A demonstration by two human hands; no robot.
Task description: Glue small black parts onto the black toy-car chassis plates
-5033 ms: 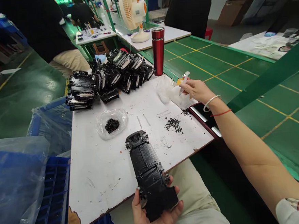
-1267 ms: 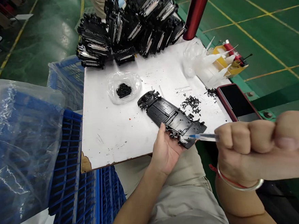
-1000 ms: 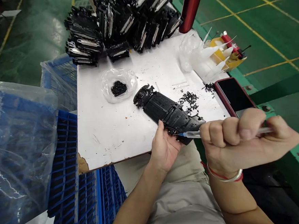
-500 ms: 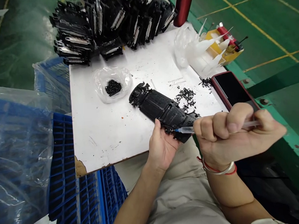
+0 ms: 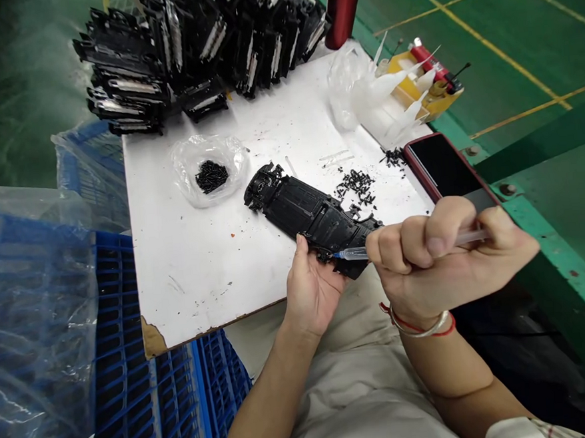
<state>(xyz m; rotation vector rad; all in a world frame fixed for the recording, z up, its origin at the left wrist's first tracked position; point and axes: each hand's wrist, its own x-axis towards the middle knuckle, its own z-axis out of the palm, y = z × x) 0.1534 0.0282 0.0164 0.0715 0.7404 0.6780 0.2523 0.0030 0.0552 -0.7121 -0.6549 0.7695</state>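
A long black plastic toy car chassis (image 5: 299, 205) is tilted over the table's front edge, its far end toward the plastic bag. My left hand (image 5: 311, 288) grips its near side, thumb on the upper edge and fingers underneath. In my right fist (image 5: 435, 249) is a clear syringe (image 5: 354, 253) with a blue tip, pointing left. That tip meets the chassis edge just beside my left fingers. Whether liquid comes out is too small to tell. Small black parts (image 5: 357, 184) lie scattered behind the chassis, and more fill an open clear bag (image 5: 209, 175).
Stacked black chassis (image 5: 200, 45) crowd the table's back. A red cylinder (image 5: 342, 8), white nozzle bottles (image 5: 388, 89), a yellow box (image 5: 426, 83) and a phone (image 5: 446, 168) line the right. Blue crates (image 5: 126, 351) stand left of the white table (image 5: 195, 266).
The whole view has shifted slightly, so the table and hands appear further left. My hands keep the same hold, with the syringe tip still at the chassis edge.
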